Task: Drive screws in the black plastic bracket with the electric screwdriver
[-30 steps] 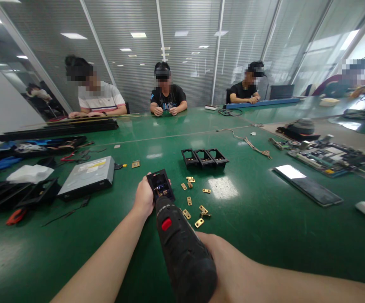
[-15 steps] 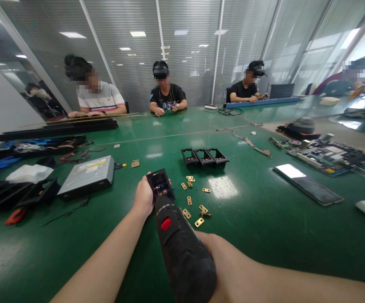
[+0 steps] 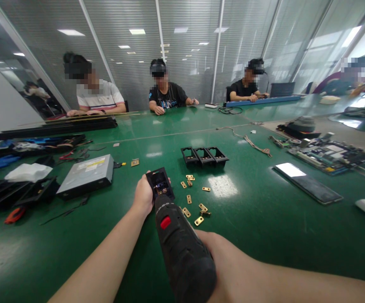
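Note:
My left hand [image 3: 143,195] grips a small black plastic housing [image 3: 160,182] on the green table [image 3: 264,219], with a brass piece visible inside it. My right hand [image 3: 225,263] is wrapped round a black electric screwdriver [image 3: 180,248] with a red button; its tip points into the housing. Several loose brass plates [image 3: 195,204] lie scattered just right of the housing. Three more black housings [image 3: 204,155] stand in a row farther back.
A grey optical drive [image 3: 86,174] and black trays [image 3: 14,195] lie to the left. A phone-like slab [image 3: 307,187] and circuit boards [image 3: 327,153] lie to the right. A cable [image 3: 248,143] lies beyond. Several people sit at the table's far side.
My hands, the housing and the screwdriver have stayed almost still. The person in black across the table has moved a hand out to the side.

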